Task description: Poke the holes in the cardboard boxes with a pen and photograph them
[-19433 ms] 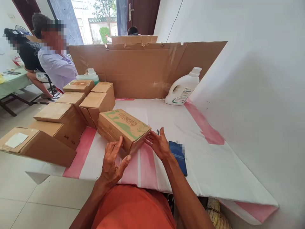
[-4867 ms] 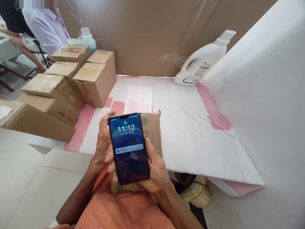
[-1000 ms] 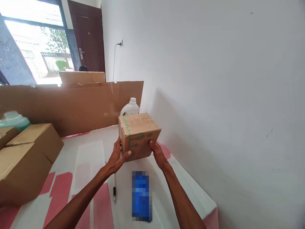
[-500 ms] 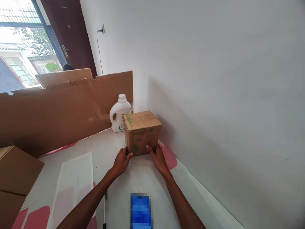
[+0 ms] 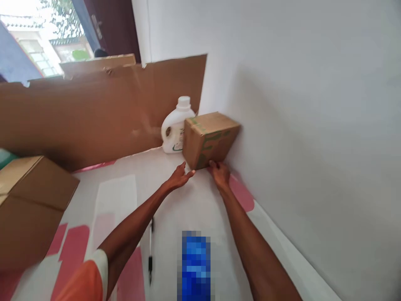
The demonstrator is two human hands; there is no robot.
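Note:
A small brown cardboard box point(image 5: 219, 144) with green print stands on the white sheet, beside the wall. My left hand point(image 5: 180, 177) is at its lower left corner, thumb and fingers apart, with a slight gap to the cardboard. Against the lower front edge of the box, my right hand point(image 5: 220, 172) has its fingers bent and its thumb on the front face; some fingertips are hidden. A white detergent bottle point(image 5: 174, 130) with a handle stands just behind the box, which covers its right side.
A tall cardboard panel point(image 5: 94, 113) runs along the back. To the left is a larger cardboard box point(image 5: 34, 213). Nearer me lie a black-and-white pen point(image 5: 150, 251) and a pixelated blue object point(image 5: 196, 267). A plain wall point(image 5: 313, 125) closes off the right.
The box has turned, showing more of its left side, and its right corner now meets the wall. My left hand has come off it. The whole view has shifted down and left.

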